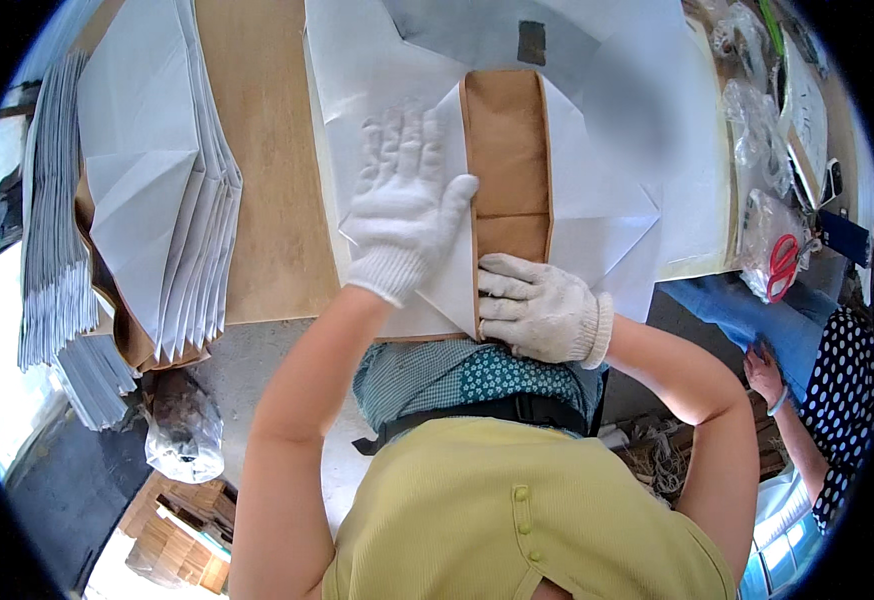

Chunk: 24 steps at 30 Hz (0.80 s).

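In front of me lies a large paper bag, white with a brown strip (pixel 512 140) running up its middle between folded white flaps (pixel 597 225). My left hand (pixel 397 200), in a white knit glove, rests flat on the white paper left of the strip. Its fingers point away from me and the thumb reaches to the strip's edge. My right hand (pixel 542 310), gloved too, lies across the near end of the strip with fingers stretched leftward. Neither hand grips anything. The paper under both palms is hidden.
To the left stand folded white paper bags (pixel 147 190) beside a thick stack of paper (pixel 52 230). Plastic bags (pixel 757 130) and red scissors (pixel 783 268) lie at the right. A person in a dotted top (pixel 847 390) is close by at the right.
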{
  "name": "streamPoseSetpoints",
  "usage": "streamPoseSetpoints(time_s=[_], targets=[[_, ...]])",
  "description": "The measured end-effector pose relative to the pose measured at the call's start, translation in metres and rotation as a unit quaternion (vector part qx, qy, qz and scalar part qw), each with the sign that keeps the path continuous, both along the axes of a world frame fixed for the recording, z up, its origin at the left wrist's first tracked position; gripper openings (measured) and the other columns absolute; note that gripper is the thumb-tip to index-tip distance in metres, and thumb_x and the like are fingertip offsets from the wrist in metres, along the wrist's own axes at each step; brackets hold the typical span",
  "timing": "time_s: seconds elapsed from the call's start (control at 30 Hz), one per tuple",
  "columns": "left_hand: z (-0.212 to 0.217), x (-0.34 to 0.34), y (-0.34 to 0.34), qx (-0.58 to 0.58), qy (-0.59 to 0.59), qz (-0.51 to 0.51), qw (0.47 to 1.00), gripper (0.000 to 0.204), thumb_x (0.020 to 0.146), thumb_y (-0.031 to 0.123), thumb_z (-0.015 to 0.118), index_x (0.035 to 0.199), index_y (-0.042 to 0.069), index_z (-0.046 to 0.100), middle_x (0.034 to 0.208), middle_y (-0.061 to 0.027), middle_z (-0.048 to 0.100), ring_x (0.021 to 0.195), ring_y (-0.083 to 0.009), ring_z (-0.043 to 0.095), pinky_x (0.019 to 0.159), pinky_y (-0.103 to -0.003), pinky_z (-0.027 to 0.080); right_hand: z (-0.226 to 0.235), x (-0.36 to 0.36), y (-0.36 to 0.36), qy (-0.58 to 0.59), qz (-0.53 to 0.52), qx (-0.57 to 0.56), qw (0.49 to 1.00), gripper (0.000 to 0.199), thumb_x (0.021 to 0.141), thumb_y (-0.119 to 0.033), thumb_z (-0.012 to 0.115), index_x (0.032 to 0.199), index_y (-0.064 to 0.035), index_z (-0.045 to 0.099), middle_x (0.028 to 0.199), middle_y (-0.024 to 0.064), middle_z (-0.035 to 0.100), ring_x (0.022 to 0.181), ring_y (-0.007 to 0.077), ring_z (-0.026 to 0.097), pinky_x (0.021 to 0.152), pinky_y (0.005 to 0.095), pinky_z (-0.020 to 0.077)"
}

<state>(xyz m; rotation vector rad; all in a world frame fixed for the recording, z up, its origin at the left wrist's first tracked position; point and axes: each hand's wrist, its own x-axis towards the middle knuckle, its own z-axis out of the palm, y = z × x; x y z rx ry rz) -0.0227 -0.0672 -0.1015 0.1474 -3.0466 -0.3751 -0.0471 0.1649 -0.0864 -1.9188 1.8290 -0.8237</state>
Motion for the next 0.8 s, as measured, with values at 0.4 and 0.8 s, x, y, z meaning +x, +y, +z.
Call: streamPoseSetpoints(time_s=[0.4,0.8], targets=[[0.024,0.008,-0.007,0.051,0.061,-0.073,0.994,0.073,0.1,0.042,0.061,0.154,-0.005,0.044,0.162,-0.0262,0.043,0.152,-0.0435,0.038,0.129,-0.051,0.024,-0.004,-0.119,0.02,0.214,-0.581,0.033,0.784,0.052,0.076,-0.029,0.082,0.123,-0.0096,0.069,0.131,0.0162,0.065,0.128,0.0393,0.057,0.111,0.0471,0.0452],[0.011,0.039,-0.009,-0.007,0.008,-0.071,0.997,0.085,0.096,0.041,0.062,0.16,-0.008,0.032,0.167,-0.0276,0.033,0.157,-0.0441,0.027,0.132,-0.052,0.016,0.025,-0.133,0.072,0.001,-0.663,0.149,0.733,0.063,0.083,-0.045,0.083,0.125,-0.0018,0.065,0.119,0.0253,0.069,0.117,0.0429,0.064,0.102,0.048,0.0494]])
